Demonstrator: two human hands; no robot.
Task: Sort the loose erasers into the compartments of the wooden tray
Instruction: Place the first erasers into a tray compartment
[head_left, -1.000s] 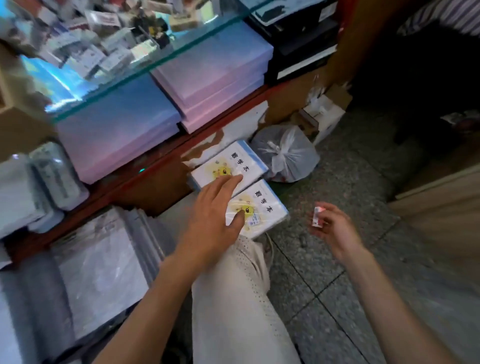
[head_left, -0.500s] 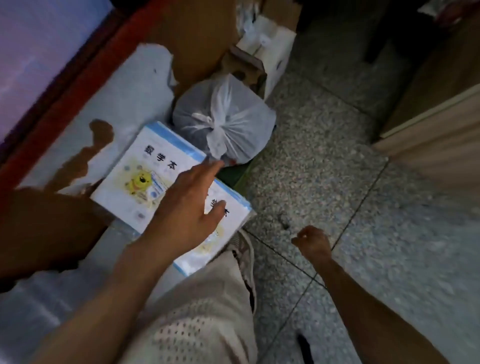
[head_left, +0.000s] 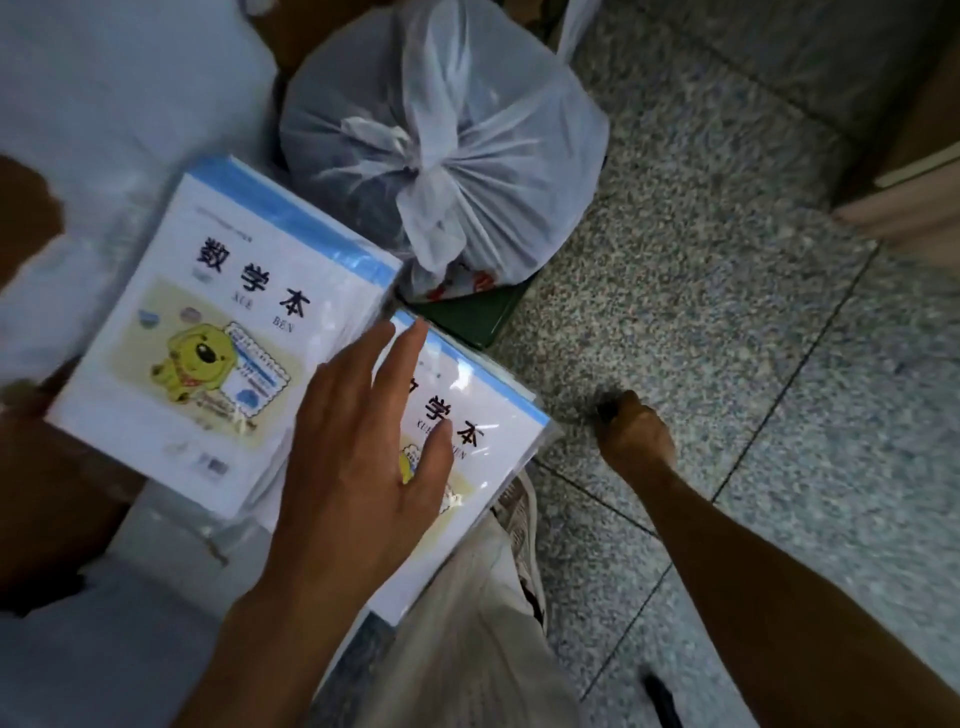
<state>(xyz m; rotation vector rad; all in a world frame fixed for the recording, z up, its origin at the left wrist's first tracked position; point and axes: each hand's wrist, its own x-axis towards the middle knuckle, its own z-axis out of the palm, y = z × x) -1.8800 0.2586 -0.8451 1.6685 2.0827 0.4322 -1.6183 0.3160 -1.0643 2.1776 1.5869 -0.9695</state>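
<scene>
Nearest: a pale trouser leg (head_left: 467, 639) runs up from the bottom edge, with a mesh shoe (head_left: 522, 525) at its far end on the speckled floor (head_left: 727, 312). Left hand (head_left: 358, 457) is flat, fingers straight and slightly spread, palm down over the nearer wrapped pack of exercise books (head_left: 467, 467); fingertips reach that pack's far blue-edged corner. Can't tell if the palm actually presses on it or only hovers. Right hand (head_left: 636, 434) is low at the floor just right of that pack, fingers curled tight into a fist, knuckles up. Something small and dark shows at its far side, too dim to identify, so can't tell what that grip has hold of, if anything. No eraser can be made out and the wooden tray is out of frame. A second wrapped pack of exercise books (head_left: 218, 332) lies left and farther, yellow cartoon animal on its cover, its right edge overlapping the nearer pack. Beyond both packs: a dark green flat item (head_left: 478, 317) on the floor, and on its far part a knotted white plastic bag (head_left: 441, 156). A pale panel (head_left: 104, 104) fills the far left. A wooden edge (head_left: 904, 208) stands at the far right.
</scene>
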